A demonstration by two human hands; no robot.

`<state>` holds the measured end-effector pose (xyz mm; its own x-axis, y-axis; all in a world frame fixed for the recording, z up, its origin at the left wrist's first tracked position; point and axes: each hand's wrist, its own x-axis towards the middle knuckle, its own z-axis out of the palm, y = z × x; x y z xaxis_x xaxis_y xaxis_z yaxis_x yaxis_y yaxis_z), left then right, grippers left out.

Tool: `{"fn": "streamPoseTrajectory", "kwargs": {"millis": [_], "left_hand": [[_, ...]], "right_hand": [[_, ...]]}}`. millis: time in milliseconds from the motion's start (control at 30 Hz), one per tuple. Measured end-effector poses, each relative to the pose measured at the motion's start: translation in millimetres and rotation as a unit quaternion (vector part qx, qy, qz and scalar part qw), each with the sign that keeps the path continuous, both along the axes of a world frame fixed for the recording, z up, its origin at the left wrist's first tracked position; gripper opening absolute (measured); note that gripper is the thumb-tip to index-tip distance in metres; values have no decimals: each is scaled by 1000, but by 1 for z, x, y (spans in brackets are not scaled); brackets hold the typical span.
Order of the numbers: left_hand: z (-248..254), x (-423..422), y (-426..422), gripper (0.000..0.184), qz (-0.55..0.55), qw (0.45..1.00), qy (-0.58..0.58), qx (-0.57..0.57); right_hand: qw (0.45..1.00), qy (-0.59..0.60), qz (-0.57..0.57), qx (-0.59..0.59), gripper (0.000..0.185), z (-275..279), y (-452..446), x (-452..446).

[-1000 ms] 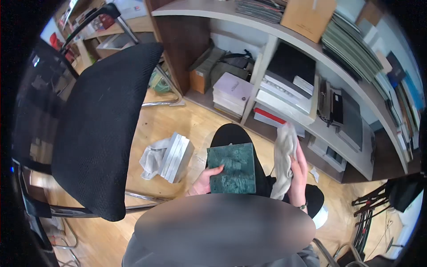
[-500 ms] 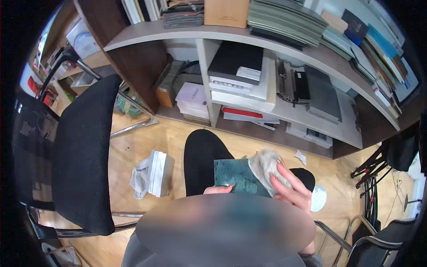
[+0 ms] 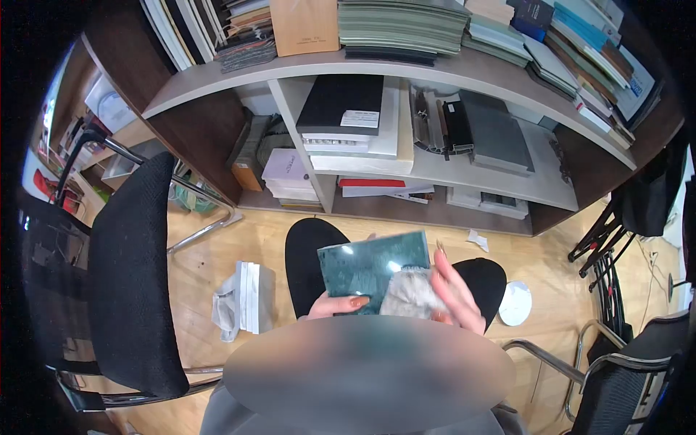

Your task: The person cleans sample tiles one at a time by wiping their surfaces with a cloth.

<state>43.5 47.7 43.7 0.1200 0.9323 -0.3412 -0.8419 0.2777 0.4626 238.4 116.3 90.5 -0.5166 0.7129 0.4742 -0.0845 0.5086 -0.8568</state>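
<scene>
My left hand (image 3: 332, 305) grips a glossy dark green panel (image 3: 362, 264) at its lower left edge, thumb on top. The panel lies tilted above my lap and catches bright reflections; whether it is a plate or a cover I cannot tell. A fluffy pale grey cloth (image 3: 409, 293) rests against its lower right part. My right hand (image 3: 460, 293) has its fingers around the cloth's right side, some stretched out along the panel's right edge. A blurred oval hides the lower part of both the panel and the cloth.
A white-grey stack of boxes or books (image 3: 254, 297) stands on the floor at left, near a black chair (image 3: 134, 275). A white round lid-like disc (image 3: 515, 303) lies right of my knee. Ahead, a shelf unit (image 3: 435, 65) holds folders and papers. Another chair (image 3: 631, 370) stands at right.
The panel has turned and tilted, and now shows bright reflections. The cloth has moved down and left across it with my right hand. The head view has shifted slightly.
</scene>
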Motion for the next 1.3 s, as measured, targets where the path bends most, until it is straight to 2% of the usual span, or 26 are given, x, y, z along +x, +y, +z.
{"fn": "streamPoseTrajectory", "kwargs": {"millis": [67,100,167,233,267,333,367,400,467,500,600,633,733,767,833,867,900,933,967,1000,1033,1133,1300], "left_hand": [[11,-1,-6,73,-5,994,94,60],[9,0,-6,73,-4,994,95,61],[-6,4,-6,76,5,996,21,84],[-7,9,-5,77,6,995,-20,100],[1,10,-5,78,26,993,-12,114],[13,9,-2,82,75,986,5,147],[15,5,1,82,82,985,4,152],[18,-2,4,82,51,985,44,160],[22,-15,8,83,-15,977,124,171],[23,-18,9,83,-13,977,122,172],[23,-24,18,81,-146,946,243,159],[22,-23,19,81,-143,946,241,163],[12,-15,11,80,-39,950,278,140],[9,-13,8,79,-5,947,292,133],[5,-6,7,79,65,939,314,124],[4,-2,8,80,101,933,324,119],[5,0,9,80,104,932,324,123],[4,3,7,79,67,967,171,177],[3,7,2,78,31,974,12,223],[2,10,-4,78,-1,954,-147,261],[1,11,-5,78,10,955,-146,260],[-4,7,2,82,32,954,-144,260],[1,-1,1,77,103,975,-92,173]], "right_hand": [[1000,3,-17,-7,40,6,11,-10],[999,7,-34,-10,41,9,19,-16],[999,10,-50,-11,42,9,41,-26],[944,89,-175,-263,38,-6,72,-29],[946,90,-176,-258,38,-9,73,-23],[862,228,5,-453,41,-15,68,-8],[786,284,99,-540,43,-19,63,-3],[787,279,103,-540,43,-25,53,-2],[920,124,104,-356,48,-38,31,-3],[921,121,105,-356,48,-45,27,-3],[897,84,134,-414,48,-52,26,-9],[898,80,135,-410,48,-51,26,-8],[898,147,34,-414,41,-35,15,-9],[899,147,35,-412,41,-33,12,-10],[980,28,-79,-181,36,-29,10,-7],[989,-33,-135,-57,34,-24,11,-7],[989,-32,-134,-52,34,-19,14,-9],[986,-44,-148,66,34,-14,16,-12],[970,-56,-158,178,34,-10,15,-16],[942,-66,-161,287,34,-10,13,-19],[945,-65,-151,285,34,-11,11,-22],[859,-111,-81,493,35,-13,10,-32],[857,-192,9,479,36,11,0,-38]]}}
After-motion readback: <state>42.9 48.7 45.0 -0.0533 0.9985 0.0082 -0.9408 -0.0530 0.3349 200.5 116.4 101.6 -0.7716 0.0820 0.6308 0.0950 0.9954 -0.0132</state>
